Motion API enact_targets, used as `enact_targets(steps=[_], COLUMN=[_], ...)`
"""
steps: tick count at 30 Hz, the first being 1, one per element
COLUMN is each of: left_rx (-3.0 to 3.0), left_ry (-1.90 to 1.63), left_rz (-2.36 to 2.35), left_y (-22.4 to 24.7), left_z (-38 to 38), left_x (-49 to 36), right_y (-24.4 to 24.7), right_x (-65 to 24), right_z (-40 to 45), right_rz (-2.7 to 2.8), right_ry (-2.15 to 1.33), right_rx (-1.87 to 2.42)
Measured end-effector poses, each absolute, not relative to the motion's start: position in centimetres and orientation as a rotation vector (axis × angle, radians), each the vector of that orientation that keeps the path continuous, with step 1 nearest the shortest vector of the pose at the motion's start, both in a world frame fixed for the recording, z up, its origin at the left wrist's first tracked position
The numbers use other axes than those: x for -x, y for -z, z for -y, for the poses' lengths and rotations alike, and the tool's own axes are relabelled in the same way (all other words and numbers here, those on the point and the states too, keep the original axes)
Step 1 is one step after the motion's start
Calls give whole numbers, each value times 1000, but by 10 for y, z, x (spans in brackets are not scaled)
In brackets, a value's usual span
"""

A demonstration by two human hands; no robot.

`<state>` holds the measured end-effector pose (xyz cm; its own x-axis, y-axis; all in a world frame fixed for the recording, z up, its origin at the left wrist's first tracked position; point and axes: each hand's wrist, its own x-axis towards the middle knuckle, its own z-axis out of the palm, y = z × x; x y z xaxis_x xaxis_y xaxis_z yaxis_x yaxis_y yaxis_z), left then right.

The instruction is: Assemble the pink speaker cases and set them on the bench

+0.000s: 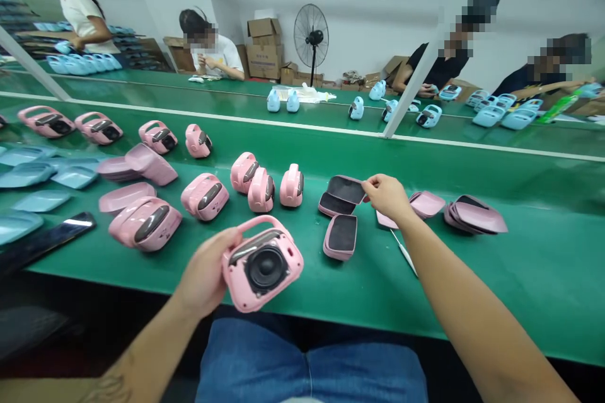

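Note:
My left hand (205, 274) is closed around the side of a pink portable speaker (263, 264), tilted so its bare black cone and screw holes face me. Over to the right, the fingers of my right hand (385, 196) pinch the corner of a pink cover with a black mesh inside (347, 189). This cover lies over others in a small stack. Just in front sits another black-lined cover (341, 236). Below my right wrist a thin white tool (404, 253) rests on the green bench, partly hidden by my forearm.
Several pink speakers (205, 196) stand to the left, near pink covers (150, 164), light-blue covers (28, 173) and a phone (51, 239). More pink covers (475, 215) lie at right. White rails (265, 123) cross behind; co-workers sit beyond with blue speakers (429, 116).

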<state>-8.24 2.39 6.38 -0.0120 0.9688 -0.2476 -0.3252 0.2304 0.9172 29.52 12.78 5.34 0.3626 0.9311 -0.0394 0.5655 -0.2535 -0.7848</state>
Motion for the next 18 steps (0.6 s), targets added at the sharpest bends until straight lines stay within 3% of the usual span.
enact_targets(steps=[4,11,18], left_rx=[-628,-584,-376], left_ry=[-1182,-1221,-592], left_rz=[-1153,-1201,-943], left_y=[-29,-19,-14], left_z=[1,17,33], left_x=[51,48,57], right_y=[-61,-32,5], right_x=[-290,-253,-211], right_z=[-75,35,62], right_rz=[1043,700,573], right_ry=[-737,-994,-1163], right_rx=[1753,1484,1300])
